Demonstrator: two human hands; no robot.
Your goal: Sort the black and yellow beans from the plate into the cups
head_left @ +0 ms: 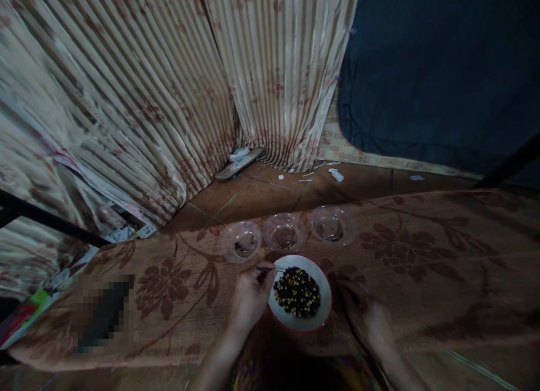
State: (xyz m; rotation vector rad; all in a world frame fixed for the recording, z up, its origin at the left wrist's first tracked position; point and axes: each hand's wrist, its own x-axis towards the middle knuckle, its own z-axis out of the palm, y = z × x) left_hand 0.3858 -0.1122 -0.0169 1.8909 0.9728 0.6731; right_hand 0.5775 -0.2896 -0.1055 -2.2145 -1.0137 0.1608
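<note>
My left hand point(252, 294): pinched a slim two-pronged metal tool point(280, 268), tweezers by its look, between thumb and fingers; the prongs reached over the left rim of the bowl, close to the beans.
My right hand point(373, 320): hung just right of the bowl, in shadow; I could not tell whether its fingers were spread or closed on something.
White bowl with red rim point(309, 323): sat between my hands, near the cloth's front edge; black and pale yellow beans point(297, 292) lay mixed in it.
Clear plastic bowls: three stood in a row beyond the white one; the left point(228, 246) held a few dark bits, the middle point(283, 233) some yellowish ones; the contents of the right point(319, 215) were too dim to name.
Flowered brown cloth point(189, 329): lay under all four bowls; tiled floor point(211, 204) and striped curtains point(274, 48) showed behind.
</note>
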